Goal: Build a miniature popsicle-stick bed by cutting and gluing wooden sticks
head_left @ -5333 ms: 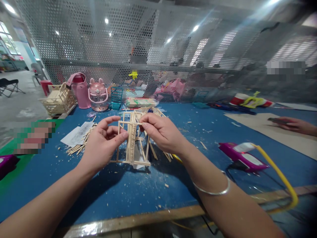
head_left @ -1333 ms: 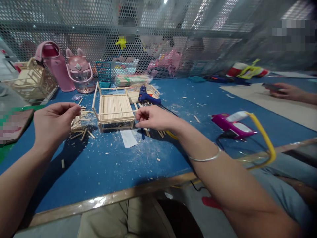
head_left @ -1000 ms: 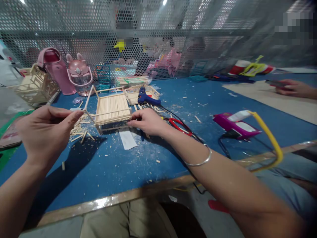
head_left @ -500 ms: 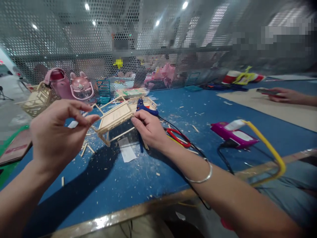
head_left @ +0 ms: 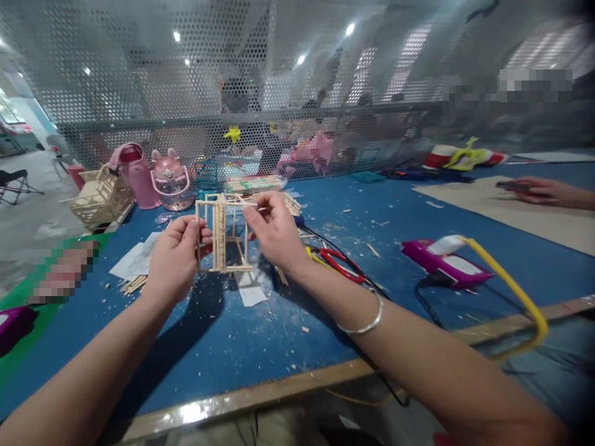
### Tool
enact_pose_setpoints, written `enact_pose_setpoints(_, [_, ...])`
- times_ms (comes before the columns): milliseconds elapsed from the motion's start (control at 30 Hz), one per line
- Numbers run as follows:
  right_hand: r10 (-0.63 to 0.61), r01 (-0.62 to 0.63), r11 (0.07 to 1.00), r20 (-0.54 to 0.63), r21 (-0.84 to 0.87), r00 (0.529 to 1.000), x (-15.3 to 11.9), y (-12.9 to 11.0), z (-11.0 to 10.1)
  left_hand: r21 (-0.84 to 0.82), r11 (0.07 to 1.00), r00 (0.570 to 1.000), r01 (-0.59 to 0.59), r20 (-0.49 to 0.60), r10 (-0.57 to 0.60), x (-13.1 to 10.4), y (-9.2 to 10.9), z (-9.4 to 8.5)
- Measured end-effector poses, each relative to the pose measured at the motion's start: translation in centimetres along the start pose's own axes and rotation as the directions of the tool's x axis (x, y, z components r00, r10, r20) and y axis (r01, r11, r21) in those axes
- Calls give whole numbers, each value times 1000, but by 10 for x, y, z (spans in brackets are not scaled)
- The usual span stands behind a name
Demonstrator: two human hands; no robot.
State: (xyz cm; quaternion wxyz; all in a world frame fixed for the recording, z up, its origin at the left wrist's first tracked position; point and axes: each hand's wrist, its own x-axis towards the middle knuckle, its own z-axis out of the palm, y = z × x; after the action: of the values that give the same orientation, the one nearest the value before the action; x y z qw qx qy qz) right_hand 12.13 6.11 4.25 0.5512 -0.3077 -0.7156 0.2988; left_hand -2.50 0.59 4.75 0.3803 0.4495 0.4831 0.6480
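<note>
Between my two hands, a small frame model built of thin wooden sticks is held up above the blue table. My left hand grips its left upright between thumb and fingers. With thumb and fingertips closed, my right hand pinches its upper right corner. The model is turned so that its flat panel shows nearly edge-on. Beneath it lies a white paper slip. Part of a blue glue gun shows behind my right hand, which hides the rest.
Wood scraps litter the blue table. Red-handled pliers and cables lie right of my hand. A purple device carries a yellow cable. A pink bottle and another stick model stand back left. Another person's hand holds a dark object.
My left hand has moved right and down, from a pinch beside the model to a grip on it. The stick model has been turned from its slanted, flat pose to edge-on. The view has shifted slightly.
</note>
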Motion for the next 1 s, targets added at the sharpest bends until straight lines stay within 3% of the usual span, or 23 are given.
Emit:
enact_pose_setpoints(100, [130, -154, 984, 224, 94, 966, 2, 1, 14, -202, 976, 994, 86, -52, -98, -4, -5, 1])
enact_pose_setpoints(167, [165, -218, 962, 286, 165, 944, 3, 2, 21, -248, 962, 991, 113, -44, -127, -7, -6, 1])
enact_pose_setpoints(367, [123, -186, 959, 275, 216, 953, 3, 4, 22, -92, 994, 989, 57, 143, -43, -12, -9, -8])
enact_pose_setpoints(533, [117, -176, 964, 277, 199, 954, -2, 4, 22, 66, 996, 990, -58, 133, 49, -13, -12, -9])
enact_pose_setpoints(700, [128, -183, 963, 263, 197, 956, -5, 7, 21, 130, 991, 979, -36, 203, 9, -13, -12, -9])
enact_pose_setpoints(1000, [137, -188, 960, 235, 209, 962, -4, 11, 22, 128, 991, 980, 32, 190, -56, -14, -7, -8])
